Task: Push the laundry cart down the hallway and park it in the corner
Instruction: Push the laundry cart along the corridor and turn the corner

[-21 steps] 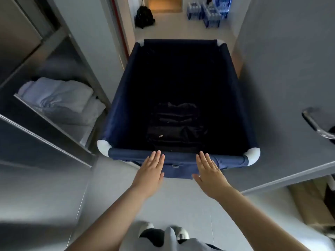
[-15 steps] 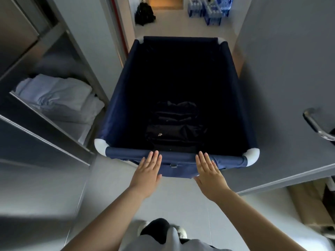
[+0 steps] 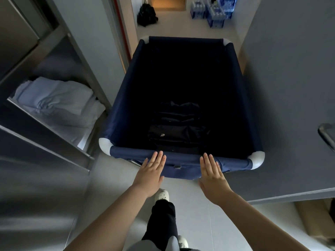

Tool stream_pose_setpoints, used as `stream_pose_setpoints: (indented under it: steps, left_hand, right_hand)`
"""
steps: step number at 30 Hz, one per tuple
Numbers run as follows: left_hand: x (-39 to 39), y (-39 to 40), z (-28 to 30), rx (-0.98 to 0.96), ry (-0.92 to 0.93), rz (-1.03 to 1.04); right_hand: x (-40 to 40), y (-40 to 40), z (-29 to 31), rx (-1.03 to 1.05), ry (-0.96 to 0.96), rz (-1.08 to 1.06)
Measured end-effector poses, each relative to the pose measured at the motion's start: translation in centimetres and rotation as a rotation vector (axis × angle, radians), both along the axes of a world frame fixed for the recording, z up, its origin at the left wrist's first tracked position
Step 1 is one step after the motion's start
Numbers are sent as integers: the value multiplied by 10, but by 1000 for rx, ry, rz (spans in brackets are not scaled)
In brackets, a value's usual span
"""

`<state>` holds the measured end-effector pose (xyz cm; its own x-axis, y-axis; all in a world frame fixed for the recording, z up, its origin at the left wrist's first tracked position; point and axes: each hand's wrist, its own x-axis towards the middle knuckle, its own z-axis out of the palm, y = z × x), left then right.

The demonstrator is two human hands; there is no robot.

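Head view | left hand (image 3: 150, 175), right hand (image 3: 213, 175): grip released, flat on laundry cart (image 3: 123, 98) | no legible writing

Grey walls (image 3: 282, 73) flank a pale floor (image 3: 192, 211) — steel shelving (image 3: 54, 124) left, bottled-water packs (image 3: 212, 9) far down.

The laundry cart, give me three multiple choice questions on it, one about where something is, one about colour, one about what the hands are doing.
1. Where do the folded pale linens lie?
A. on the metal shelf left of the cart
B. inside the cart
C. on the floor

2. What colour is the laundry cart fabric?
A. red
B. navy blue
C. yellow

3. How are the left hand and right hand placed?
A. fists round the rail
B. flat and open at the near rail
C. inside the cart

Answers: 1 A, linens sit on the shelf; 2 B, dark blue sides; 3 B, fingers straight.
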<state>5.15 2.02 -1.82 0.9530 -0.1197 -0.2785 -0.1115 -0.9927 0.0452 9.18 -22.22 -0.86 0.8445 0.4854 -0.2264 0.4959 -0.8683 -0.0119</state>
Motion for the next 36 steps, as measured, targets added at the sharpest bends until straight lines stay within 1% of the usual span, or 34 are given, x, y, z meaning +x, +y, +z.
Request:
stream_pose_setpoints:
  steps: [6,10,12,15,19,21,23,25,27,30,36]
  left_hand:
    - [35,13,-5,21,-27,-42]
    - [67,22,-7,40,-12,-68]
    - [85,28,-7,35,-6,-84]
    - [111,37,-5,36,0,-119]
    - [146,51,-1,7,-12,-154]
    - [164,58,0,20,-20,-179]
    - [182,65,-1,27,-26,-200]
    - [201,71,0,20,-16,-223]
    - [219,75,-1,26,-5,-241]
    - [245,79,-3,21,6,-243]
    - [298,85,-14,13,-12,-232]
  right_hand:
    - [36,11,1,-38,-8,-28]
    - [66,20,-2,-70,-23,-5]
    - [83,24,-2,-55,-27,-30]
    - [104,30,-3,-78,19,-44]
    - [135,38,-7,-113,31,-46]
    - [151,45,-2,-97,14,-52]
    - [167,51,3,-70,-1,-102]
    - [182,57,3,-56,37,-119]
    - [198,60,-1,2,18,-128]
    - [221,62,-5,57,70,-185]
    - [272,60,-19,101,27,-147]
